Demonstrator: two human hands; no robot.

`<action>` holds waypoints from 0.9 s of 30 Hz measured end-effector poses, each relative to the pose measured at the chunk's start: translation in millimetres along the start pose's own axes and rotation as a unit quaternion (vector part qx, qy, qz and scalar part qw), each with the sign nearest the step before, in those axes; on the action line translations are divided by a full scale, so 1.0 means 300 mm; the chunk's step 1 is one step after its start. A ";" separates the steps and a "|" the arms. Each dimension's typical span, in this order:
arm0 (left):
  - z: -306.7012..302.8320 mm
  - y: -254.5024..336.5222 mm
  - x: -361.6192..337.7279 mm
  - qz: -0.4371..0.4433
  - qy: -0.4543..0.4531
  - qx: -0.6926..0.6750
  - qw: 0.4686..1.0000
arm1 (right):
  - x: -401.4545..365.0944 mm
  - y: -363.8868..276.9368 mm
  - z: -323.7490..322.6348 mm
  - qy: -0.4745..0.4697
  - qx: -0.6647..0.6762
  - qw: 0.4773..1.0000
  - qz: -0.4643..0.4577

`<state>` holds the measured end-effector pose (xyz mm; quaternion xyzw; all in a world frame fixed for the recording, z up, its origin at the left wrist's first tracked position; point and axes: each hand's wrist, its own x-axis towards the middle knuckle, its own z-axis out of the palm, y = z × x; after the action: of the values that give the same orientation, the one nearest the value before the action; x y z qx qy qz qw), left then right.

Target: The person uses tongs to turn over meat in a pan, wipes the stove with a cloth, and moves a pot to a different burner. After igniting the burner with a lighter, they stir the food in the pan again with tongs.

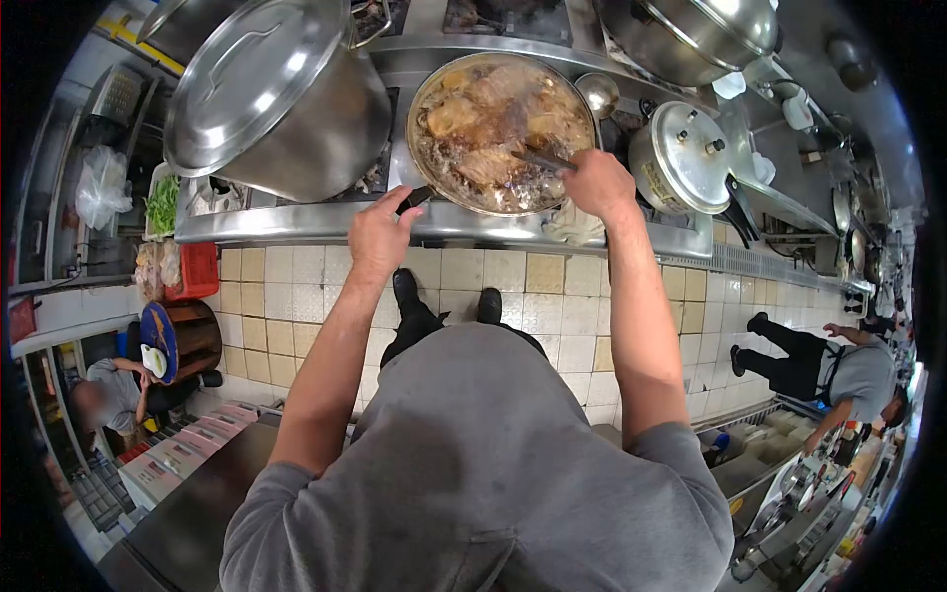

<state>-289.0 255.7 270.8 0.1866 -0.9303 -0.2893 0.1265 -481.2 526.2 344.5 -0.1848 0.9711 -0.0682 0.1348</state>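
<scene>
A wide round frying pan (449,197) sits on the stove, filled with bubbling liquid and large browned pieces of meat (483,113). My left hand (377,233) is closed around the pan's black handle (416,199) at the front left. Over the pan's right side, my right hand (600,184) grips a dark, narrow cooking utensil (541,158). Its tip reaches in among the meat, and I cannot make out its exact kind. A crumpled cloth (574,225) lies on the stove's front edge, just below my right hand.
A tall lidded stockpot (306,118) stands left of the pan. To the right are a ladle (597,94) and a pressure cooker (681,158). One person (113,390) sits at far left; another (838,370) stands at right. A red crate (200,269) is on the left floor.
</scene>
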 end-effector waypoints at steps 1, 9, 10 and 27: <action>-0.002 0.003 -0.001 -0.001 0.003 -0.001 1.000 | 0.018 -0.018 -0.005 -0.016 0.008 1.000 0.007; -0.015 0.002 0.000 -0.003 0.004 -0.016 1.000 | 0.051 -0.081 -0.015 -0.019 -0.004 1.000 0.004; -0.017 0.004 -0.003 -0.002 0.005 -0.019 1.000 | 0.042 -0.077 -0.007 -0.012 -0.007 1.000 0.006; -0.011 0.015 0.005 0.000 -0.004 -0.007 1.000 | -0.153 0.060 0.179 0.155 0.067 0.985 -0.032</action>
<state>-290.3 256.9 276.3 0.1847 -0.9287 -0.2965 0.1243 -430.9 555.6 300.9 -0.1933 0.9671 -0.1652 -0.0072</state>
